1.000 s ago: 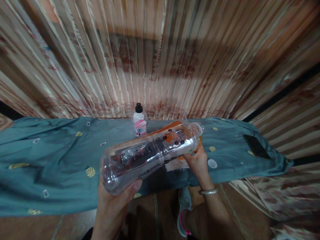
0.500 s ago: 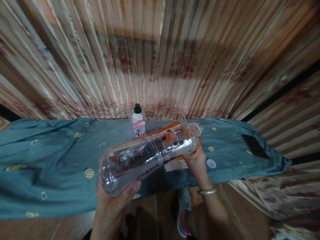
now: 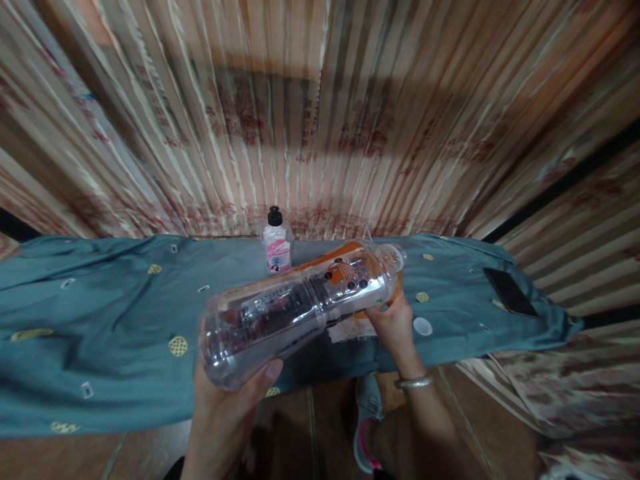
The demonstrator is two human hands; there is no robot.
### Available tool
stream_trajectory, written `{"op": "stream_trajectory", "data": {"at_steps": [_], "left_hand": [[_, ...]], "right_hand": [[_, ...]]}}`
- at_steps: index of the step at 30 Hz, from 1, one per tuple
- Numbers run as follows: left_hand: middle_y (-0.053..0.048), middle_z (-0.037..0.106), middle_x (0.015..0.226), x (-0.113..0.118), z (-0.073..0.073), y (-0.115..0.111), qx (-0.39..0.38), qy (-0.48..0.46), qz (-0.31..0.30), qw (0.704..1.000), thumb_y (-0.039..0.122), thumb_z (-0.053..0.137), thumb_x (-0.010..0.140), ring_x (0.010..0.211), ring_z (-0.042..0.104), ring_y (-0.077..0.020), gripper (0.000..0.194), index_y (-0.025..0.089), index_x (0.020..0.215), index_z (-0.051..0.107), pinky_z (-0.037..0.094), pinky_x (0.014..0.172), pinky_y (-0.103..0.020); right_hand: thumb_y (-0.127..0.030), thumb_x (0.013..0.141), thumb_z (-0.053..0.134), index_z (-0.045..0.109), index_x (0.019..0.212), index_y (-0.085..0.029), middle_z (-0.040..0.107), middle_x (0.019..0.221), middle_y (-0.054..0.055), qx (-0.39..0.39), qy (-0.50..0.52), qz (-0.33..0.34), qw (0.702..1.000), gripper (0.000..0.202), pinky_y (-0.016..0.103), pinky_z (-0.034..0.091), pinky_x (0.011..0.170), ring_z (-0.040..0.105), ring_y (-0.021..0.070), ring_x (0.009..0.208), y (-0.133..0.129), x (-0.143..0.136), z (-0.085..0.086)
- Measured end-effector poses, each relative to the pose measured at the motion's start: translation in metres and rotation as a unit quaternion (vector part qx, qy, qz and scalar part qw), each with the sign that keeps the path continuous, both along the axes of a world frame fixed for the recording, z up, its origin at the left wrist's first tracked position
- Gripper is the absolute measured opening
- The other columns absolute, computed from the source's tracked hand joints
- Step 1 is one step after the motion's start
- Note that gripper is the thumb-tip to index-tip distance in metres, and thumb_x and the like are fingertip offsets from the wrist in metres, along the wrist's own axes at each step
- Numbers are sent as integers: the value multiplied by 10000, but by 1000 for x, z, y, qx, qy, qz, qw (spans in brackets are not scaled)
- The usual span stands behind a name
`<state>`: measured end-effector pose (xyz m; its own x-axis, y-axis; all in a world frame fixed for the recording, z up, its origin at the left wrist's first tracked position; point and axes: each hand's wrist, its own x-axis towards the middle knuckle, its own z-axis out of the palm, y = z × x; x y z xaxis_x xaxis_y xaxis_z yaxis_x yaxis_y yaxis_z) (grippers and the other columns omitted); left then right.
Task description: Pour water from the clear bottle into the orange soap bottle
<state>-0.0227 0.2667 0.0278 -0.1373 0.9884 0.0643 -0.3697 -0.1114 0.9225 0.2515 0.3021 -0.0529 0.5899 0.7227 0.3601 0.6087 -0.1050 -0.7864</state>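
Observation:
My left hand (image 3: 233, 397) cups the wide bottom end of a large clear plastic bottle (image 3: 280, 313), thumb along its near side. The bottle lies tilted across my view above the cloth, its uncapped neck pointing right and slightly up. Orange and dark print shows on its label. My right hand (image 3: 393, 325) is closed around the bottle near the neck end, from below and behind, with most fingers hidden by it. A pale round cap (image 3: 423, 327) lies on the cloth beside my right wrist. Partly under the bottle is a whitish torn-edged piece (image 3: 350, 330), its kind unclear.
A small bottle (image 3: 277, 250) with a black cap and pink label stands behind the large one. A dark phone (image 3: 510, 292) lies at the right on the teal cloth (image 3: 120, 313). Pleated curtains (image 3: 310, 120) hang behind. A shoe (image 3: 369, 400) shows below the table edge.

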Motion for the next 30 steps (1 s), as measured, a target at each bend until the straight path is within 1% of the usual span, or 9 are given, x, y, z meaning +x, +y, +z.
{"op": "stream_trajectory", "data": {"at_steps": [6, 11, 14, 16, 19, 21, 23, 27, 30], "left_hand": [[-69, 846, 1167, 1, 0, -1, 3, -13, 0, 1000, 281, 1053, 670, 1152, 818, -330, 730, 274, 1337, 757, 666, 1051, -440], [-81, 853, 1134, -1, -2, 1, 13, -6, -7, 1000, 284, 1055, 656, 1096, 838, -353, 762, 255, 1354, 752, 680, 1025, -481], [-71, 852, 1095, -1, -2, 2, 12, 1, -7, 1000, 308, 1043, 693, 1070, 843, -343, 722, 264, 1352, 753, 683, 1029, -488], [-67, 849, 1077, 1, 0, 3, 16, 1, -5, 1000, 335, 1037, 709, 1035, 846, -324, 694, 268, 1341, 758, 688, 1018, -473], [-69, 845, 1057, 4, 3, 3, 16, -6, 2, 1000, 355, 1053, 664, 992, 846, -308, 724, 261, 1321, 764, 700, 962, -424], [-74, 844, 1039, 4, 3, 3, 8, -6, 5, 1000, 374, 1060, 637, 979, 845, -317, 733, 254, 1301, 773, 702, 953, -430], [-79, 846, 1027, 2, 1, 2, 0, -1, -1, 1000, 377, 1051, 658, 996, 842, -336, 687, 255, 1281, 785, 695, 991, -475], [-78, 849, 1065, -1, -3, 1, -5, 6, -26, 1000, 332, 1019, 722, 1136, 817, -366, 609, 280, 1283, 790, 653, 1093, -539], [-88, 849, 1063, 0, -4, 2, -3, 3, -16, 1000, 374, 1027, 703, 1133, 820, -373, 625, 267, 1274, 796, 665, 1071, -533]], "right_hand": [[-544, 650, 792, 665, 1047, -248, 810, 849, 73, -6, 11, -3, 1000, 511, 411, 616, 669, 762, 313, 746, 0, -1, 4], [-502, 654, 815, 649, 1027, -256, 791, 819, 48, -10, 10, -11, 1000, 476, 382, 605, 660, 759, 301, 739, 1, -1, 3], [-486, 653, 824, 653, 1028, -252, 796, 819, 45, -7, 4, -11, 1000, 474, 379, 605, 661, 760, 297, 735, 1, -1, 2], [-498, 652, 829, 660, 1029, -251, 810, 837, 57, -3, 2, -9, 1000, 482, 385, 613, 674, 765, 300, 746, 1, 0, 1], [-537, 661, 820, 668, 1031, -253, 823, 858, 61, 4, 7, -5, 1000, 490, 393, 620, 688, 772, 300, 765, 1, 0, 1], [-567, 656, 808, 672, 1031, -252, 823, 855, 61, 5, 16, -4, 1000, 508, 404, 616, 687, 770, 306, 767, 1, 0, 1], [-579, 644, 793, 673, 1030, -248, 821, 846, 64, 1, 25, -7, 1000, 522, 410, 609, 682, 765, 311, 761, 1, 0, 2], [-556, 637, 794, 673, 1054, -239, 816, 849, 65, -2, 29, -8, 1000, 537, 394, 600, 677, 763, 306, 758, 1, 0, 3], [-529, 652, 811, 670, 1057, -240, 820, 857, 65, 3, 15, -2, 1000, 517, 383, 602, 676, 769, 304, 765, 1, 0, 2]]}}
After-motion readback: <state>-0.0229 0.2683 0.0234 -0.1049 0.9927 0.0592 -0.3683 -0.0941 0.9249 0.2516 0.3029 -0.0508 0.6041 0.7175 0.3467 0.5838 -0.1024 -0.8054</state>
